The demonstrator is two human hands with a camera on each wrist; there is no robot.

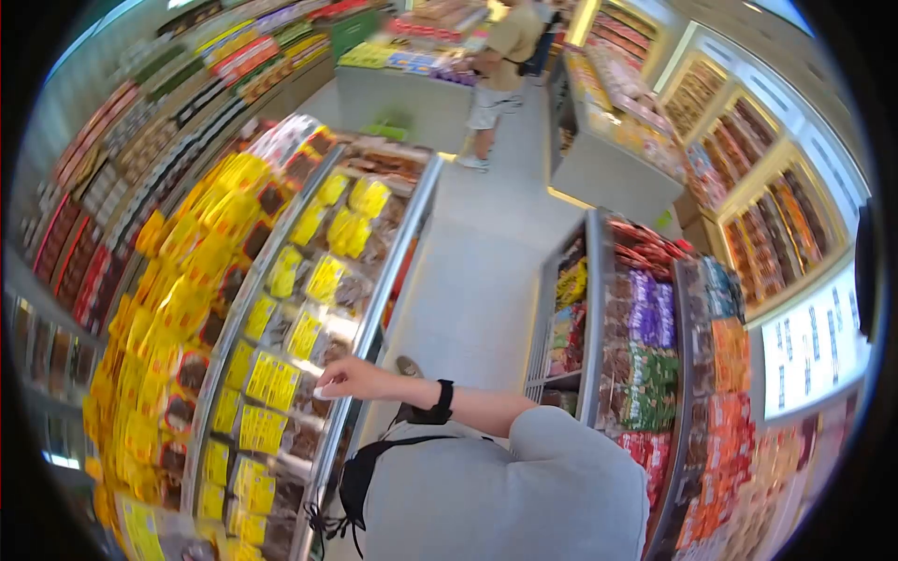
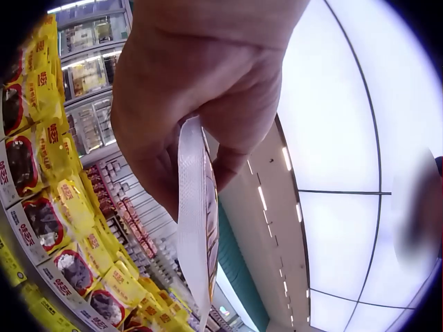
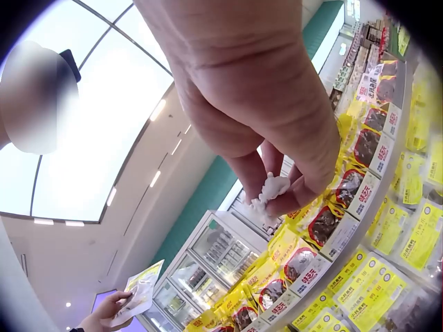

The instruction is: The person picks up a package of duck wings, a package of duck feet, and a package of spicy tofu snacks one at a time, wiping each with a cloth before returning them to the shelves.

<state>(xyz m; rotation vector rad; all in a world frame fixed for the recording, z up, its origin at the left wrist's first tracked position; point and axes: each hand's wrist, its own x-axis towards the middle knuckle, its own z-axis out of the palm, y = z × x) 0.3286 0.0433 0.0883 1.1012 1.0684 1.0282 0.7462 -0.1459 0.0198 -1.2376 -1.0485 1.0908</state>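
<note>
In the head view my right hand [image 1: 348, 379], with a black band on the wrist, is over the edge of a chilled case of yellow-labelled packs [image 1: 271, 379]. Its thumb and fingers pinch a crumpled white tissue [image 3: 270, 190], seen close up in the right wrist view. My left hand [image 2: 201, 76] grips a flat packet [image 2: 197, 228] by its upper end, the white edge facing the camera. At the lower left of the right wrist view, that packet shows a white and yellow face. The head view does not show the left hand.
Yellow bags [image 1: 201, 252] stand in rows along the case's far side. Across the aisle [image 1: 468, 271] is a second case with purple packs [image 1: 650, 309] and green ones. A person [image 1: 496, 79] in shorts stands by a counter ahead. Stocked shelves [image 1: 140, 131] line the left wall.
</note>
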